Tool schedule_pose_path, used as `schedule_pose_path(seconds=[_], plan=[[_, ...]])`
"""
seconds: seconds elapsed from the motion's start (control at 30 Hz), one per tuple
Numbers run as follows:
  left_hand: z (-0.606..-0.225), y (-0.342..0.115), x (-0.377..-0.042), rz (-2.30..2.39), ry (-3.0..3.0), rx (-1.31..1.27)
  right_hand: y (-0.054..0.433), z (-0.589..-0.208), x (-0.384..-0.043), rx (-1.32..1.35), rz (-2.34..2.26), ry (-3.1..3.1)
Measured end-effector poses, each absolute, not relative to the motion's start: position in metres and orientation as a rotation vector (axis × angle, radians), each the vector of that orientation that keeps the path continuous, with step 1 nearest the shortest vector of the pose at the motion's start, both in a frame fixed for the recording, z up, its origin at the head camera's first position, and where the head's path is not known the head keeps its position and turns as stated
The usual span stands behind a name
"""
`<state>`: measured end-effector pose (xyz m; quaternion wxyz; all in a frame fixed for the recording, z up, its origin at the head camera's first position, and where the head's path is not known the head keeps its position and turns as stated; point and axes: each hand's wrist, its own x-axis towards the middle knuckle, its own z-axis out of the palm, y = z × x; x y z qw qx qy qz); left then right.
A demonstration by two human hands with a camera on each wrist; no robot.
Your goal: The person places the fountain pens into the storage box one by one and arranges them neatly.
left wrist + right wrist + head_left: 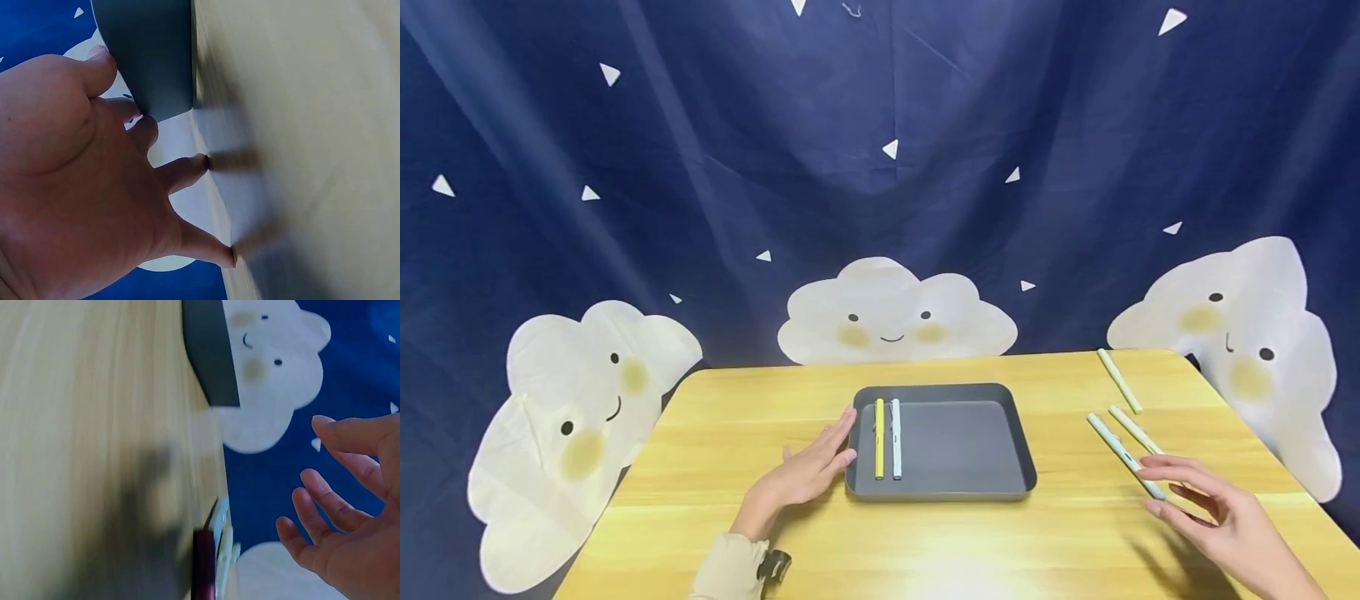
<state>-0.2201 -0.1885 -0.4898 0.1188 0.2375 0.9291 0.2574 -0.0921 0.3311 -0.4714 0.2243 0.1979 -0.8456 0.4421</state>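
Observation:
The dark grey tray (936,496) holds a yellow pen (879,442) and a pale blue-white pen (896,442), side by side at its left end. My left hand (805,471) rests at the tray's left wall with fingers spread, thumb at the rim. On the right, my right hand (1225,504) hovers with loosely bent fingers and nothing between them. Its fingertips overlap a light blue pen (1116,442) in the head view. Beside that lies a pale green pen (1131,427), partly hidden by the hand. A dark red pen (203,562) shows low in the right wrist view.
Another pale green pen (1118,381) lies near the back right of the wooden table (737,433). Behind the table hangs a dark blue curtain (850,167) with white clouds and triangles. A dark band (774,566) circles my left wrist.

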Motion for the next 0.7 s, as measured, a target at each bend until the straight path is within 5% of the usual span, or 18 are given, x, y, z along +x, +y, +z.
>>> schedule_pose_path(seconds=[0.7], plan=[[-0.49,-0.19,-0.223,0.742,2.707,0.72,0.389,-0.484,-0.074,0.403,1.126,-2.397]])
